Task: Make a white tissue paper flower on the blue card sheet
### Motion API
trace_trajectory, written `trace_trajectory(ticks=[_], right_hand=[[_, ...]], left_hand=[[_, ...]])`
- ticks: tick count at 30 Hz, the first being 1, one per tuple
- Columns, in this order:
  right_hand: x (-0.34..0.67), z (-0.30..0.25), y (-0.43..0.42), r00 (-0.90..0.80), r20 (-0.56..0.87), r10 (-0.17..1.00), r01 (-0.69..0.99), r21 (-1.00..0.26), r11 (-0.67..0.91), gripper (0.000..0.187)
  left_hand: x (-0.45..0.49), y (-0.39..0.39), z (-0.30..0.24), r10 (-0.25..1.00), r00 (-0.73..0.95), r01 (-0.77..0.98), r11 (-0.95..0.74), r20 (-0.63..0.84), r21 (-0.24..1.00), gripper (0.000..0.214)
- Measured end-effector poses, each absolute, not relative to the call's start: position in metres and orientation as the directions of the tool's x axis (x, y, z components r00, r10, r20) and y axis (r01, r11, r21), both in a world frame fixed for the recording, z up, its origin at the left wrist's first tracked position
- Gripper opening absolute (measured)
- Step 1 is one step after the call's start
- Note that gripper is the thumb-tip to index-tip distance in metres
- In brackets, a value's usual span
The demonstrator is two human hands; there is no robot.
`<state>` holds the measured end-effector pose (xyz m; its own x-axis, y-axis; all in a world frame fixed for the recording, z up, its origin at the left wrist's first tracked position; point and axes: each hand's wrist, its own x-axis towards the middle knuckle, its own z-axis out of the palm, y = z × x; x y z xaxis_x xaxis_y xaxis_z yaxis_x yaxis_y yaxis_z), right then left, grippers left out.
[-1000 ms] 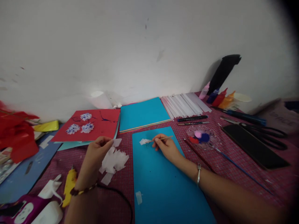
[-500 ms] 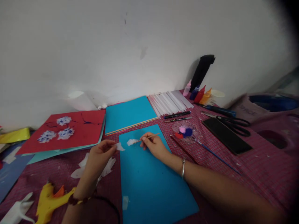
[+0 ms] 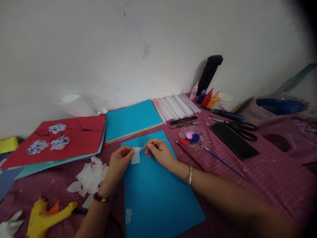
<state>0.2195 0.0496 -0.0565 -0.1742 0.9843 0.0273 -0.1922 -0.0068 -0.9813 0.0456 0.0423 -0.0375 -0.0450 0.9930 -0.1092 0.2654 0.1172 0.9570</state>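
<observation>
A blue sheet of paper lies in front of me. Over its upper left part, my left hand pinches a small piece of white paper between thumb and fingertips. My right hand grips a thin wooden stick, its tip reaching the upper edge of the white piece. A small white patch on the blue sheet shows only in part behind the fingers. Left of the sheet, beside my left wrist, is a heap of white paper pieces.
At left are a yellow glue gun and red paper bearing white-and-blue flowers. White strips lie at the back. A paint palette, blue brush, phone, scissors and paint bottles are on the right.
My left hand has moved right with the white paper piece, from the blue sheet's edge to over it, meeting the stick's tip. The view has shifted slightly.
</observation>
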Motion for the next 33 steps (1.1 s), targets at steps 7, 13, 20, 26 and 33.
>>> trace_trajectory(ticks=[7, 13, 20, 26, 33], right_hand=[[0.219, -0.053, 0.048, -0.185, -0.016, 0.983, -0.159, -0.986, -0.046, 0.010], [0.217, -0.057, 0.042, -0.223, 0.058, 0.973, -0.090, -0.995, 0.039, 0.006], [0.217, -0.051, 0.038, -0.238, 0.109, 0.965, -0.072, -0.993, 0.095, 0.008], [0.217, -0.050, 0.039, -0.214, 0.096, 0.972, -0.065, -0.994, 0.083, 0.013], [0.219, -0.045, 0.038, -0.263, 0.063, 0.963, -0.111, -0.993, 0.034, 0.015]], left_hand=[[0.042, 0.038, -0.030, 0.947, -0.051, -0.031, 0.316, -0.317, 0.948, 0.032], [0.053, 0.030, -0.022, 0.911, 0.006, -0.419, 0.376, -0.411, 0.827, 0.038], [0.068, 0.024, -0.031, 0.975, -0.104, -0.145, 0.182, -0.198, 0.973, 0.024], [0.073, 0.022, -0.029, 0.989, -0.116, -0.029, 0.091, -0.094, 0.995, 0.024], [0.069, 0.019, -0.027, 0.978, -0.196, -0.060, 0.059, -0.070, 0.996, 0.027]])
